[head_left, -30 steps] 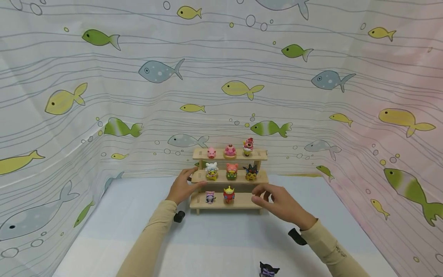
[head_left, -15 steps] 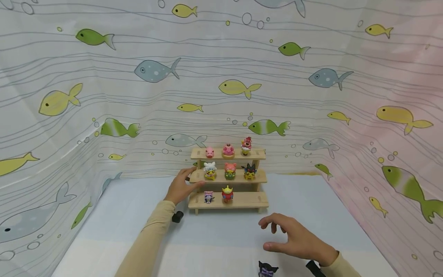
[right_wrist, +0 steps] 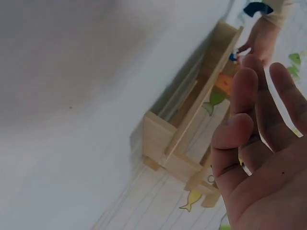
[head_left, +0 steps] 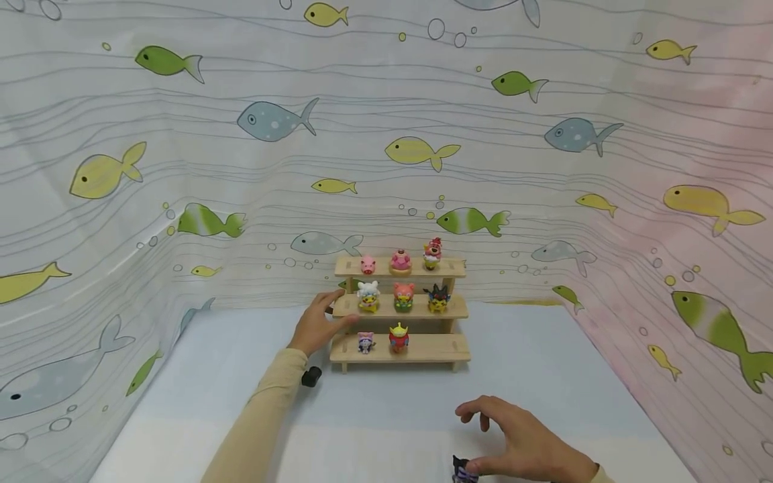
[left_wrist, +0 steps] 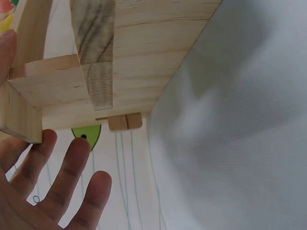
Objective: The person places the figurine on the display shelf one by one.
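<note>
My left hand (head_left: 317, 326) holds the left end of a three-tier wooden display shelf (head_left: 429, 345) at its middle board. In the left wrist view the thumb lies on one side of the board (left_wrist: 21, 112), with the fingers (left_wrist: 72, 165) spread behind it. Near the front edge of the head view, a black figurine with a purple bow (head_left: 461, 471) stands on the table. Over it, my right hand (head_left: 525, 443) has its thumb and fingers parted, the thumb overlapping the figurine. The right wrist view shows nothing within that hand's fingers (right_wrist: 244, 91).
Several small figurines stand on the shelf: a pink pig (head_left: 368, 264) on top, a pink-hooded one (head_left: 403, 297) in the middle, a three-eyed green one (head_left: 398, 339) below. A fish-print cloth (head_left: 272, 174) surrounds the white table (head_left: 374, 409).
My right hand has moved back from the right end of the bottom tier to the figurine at the front, its fingers spreading on the way. The left hand has stayed at the shelf.
</note>
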Demonstrator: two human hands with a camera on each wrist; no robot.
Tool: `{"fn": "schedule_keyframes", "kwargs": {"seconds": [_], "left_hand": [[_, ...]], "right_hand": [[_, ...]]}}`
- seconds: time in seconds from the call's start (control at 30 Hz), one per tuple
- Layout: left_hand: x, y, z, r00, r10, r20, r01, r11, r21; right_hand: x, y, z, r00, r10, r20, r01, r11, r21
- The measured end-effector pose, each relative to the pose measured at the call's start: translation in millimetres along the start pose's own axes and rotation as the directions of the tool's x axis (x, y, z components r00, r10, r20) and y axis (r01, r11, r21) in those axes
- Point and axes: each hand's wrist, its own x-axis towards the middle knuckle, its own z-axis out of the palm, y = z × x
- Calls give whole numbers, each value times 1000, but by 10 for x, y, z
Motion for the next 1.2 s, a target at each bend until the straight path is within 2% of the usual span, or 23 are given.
{"fn": "schedule_keyframes", "kwargs": {"seconds": [0.17,0.33,0.67,0.93,1.07,1.2], "left_hand": [[16,19,-7,1000,-13,13,13,1000,8],[14,21,-3,1000,-21,16,21,1000,1],[8,26,-9,999,-28,20,28,1000,-1],[-9,53,-14,1000,-8,12,8,1000,-9],[-10,52,-16,1000,-10,7,10,1000,-15],[-4,44,-17,1000,-12,9,12,1000,-19]], "right_hand": [[-88,10,38,995,78,59,-80,996,36],[-123,34,93,986,112,121,-118,992,51],[-98,50,162,953,184,240,-223,964,147],[-118,50,204,955,199,219,-233,962,142],[-127,42,193,948,222,229,-260,954,148],[-142,60,199,960,173,218,-209,966,151]]}}
